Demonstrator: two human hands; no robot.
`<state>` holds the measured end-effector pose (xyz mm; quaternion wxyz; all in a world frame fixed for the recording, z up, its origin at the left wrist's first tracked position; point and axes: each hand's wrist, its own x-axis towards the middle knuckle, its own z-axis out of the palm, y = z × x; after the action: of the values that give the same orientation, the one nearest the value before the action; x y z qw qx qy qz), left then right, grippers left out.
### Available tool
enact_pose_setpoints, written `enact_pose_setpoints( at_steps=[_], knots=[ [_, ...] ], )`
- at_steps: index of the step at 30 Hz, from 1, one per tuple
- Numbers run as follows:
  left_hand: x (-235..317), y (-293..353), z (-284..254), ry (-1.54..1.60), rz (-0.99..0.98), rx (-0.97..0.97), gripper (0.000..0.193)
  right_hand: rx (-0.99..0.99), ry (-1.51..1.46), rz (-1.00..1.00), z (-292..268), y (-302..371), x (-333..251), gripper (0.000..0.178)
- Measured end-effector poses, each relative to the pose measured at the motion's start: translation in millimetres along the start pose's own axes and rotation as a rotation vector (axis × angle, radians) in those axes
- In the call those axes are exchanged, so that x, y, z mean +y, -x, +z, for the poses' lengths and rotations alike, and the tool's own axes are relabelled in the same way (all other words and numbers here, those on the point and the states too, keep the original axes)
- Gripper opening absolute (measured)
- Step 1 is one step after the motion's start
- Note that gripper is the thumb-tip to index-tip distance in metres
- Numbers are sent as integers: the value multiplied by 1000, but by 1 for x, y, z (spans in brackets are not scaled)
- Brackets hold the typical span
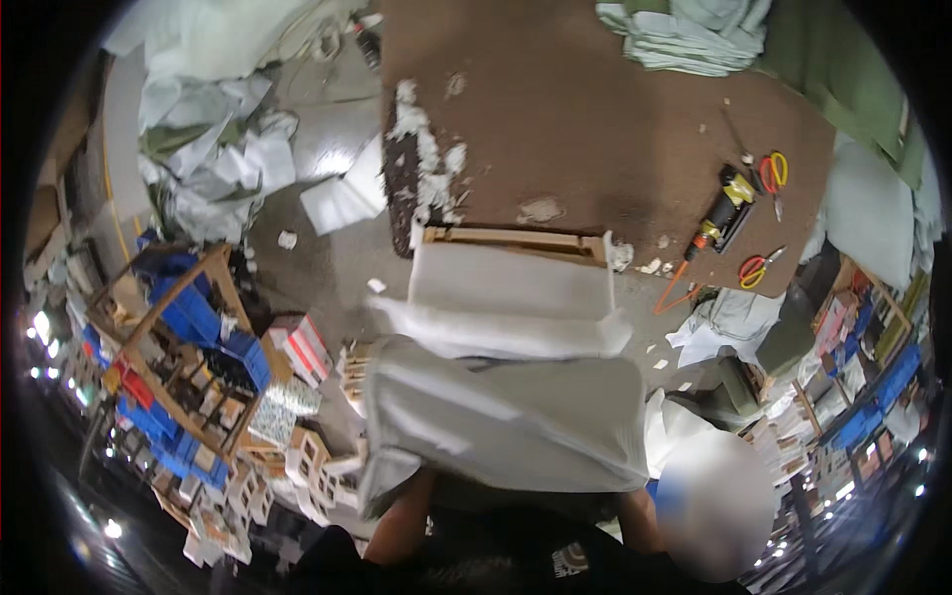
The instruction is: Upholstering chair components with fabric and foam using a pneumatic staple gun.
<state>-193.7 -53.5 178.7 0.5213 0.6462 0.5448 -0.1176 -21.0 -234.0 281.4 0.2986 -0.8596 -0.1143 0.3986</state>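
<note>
A grey-white fabric cover [506, 407] is spread wide in front of my body, creased and hanging in folds at its left end. My left forearm [402, 516] reaches up under its lower left part, and my right forearm [638, 518] goes under its lower right edge. The cloth hides both hands, so their fingers do not show. Just beyond it stands a padded frame [511, 283] wrapped in pale fabric, with a bare wooden rail [516, 238] along its far side, against the table's near edge.
On the brown table [595, 129] lie a staple gun [724, 213] with an orange hose [674, 291], red-and-yellow scissors [773, 174], a second pair of snips [759, 270] and white fluff [426, 149]. Folded fabric [694, 35] sits at its far side. A wooden rack with blue bins [188, 307] stands left.
</note>
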Motion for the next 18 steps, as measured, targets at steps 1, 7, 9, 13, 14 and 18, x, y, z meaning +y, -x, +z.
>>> enact_pose_setpoints(
  at_steps=[1, 7, 9, 13, 14, 18],
  knots=[
    [-2, 2, 2, 15, -7, -4, 42, -33, 6, -1, 2, 5, -4, 35],
    [-14, 8, 2, 102, -46, 3, 42, -172, 82, -65, 29, 4, -16, 36],
    [-19, 7, 1, 129, -56, 9, 43, -207, 115, -83, 34, -1, -19, 37],
    [-31, -1, 3, 178, -50, -8, 43, -280, 199, -98, 30, -10, -27, 38],
    [-34, -3, 5, 194, -49, -9, 43, -309, 218, -100, 30, -11, -29, 38],
    [-38, -19, 8, 214, -75, -103, 43, -467, 246, -153, 67, -23, -26, 39]
  ],
)
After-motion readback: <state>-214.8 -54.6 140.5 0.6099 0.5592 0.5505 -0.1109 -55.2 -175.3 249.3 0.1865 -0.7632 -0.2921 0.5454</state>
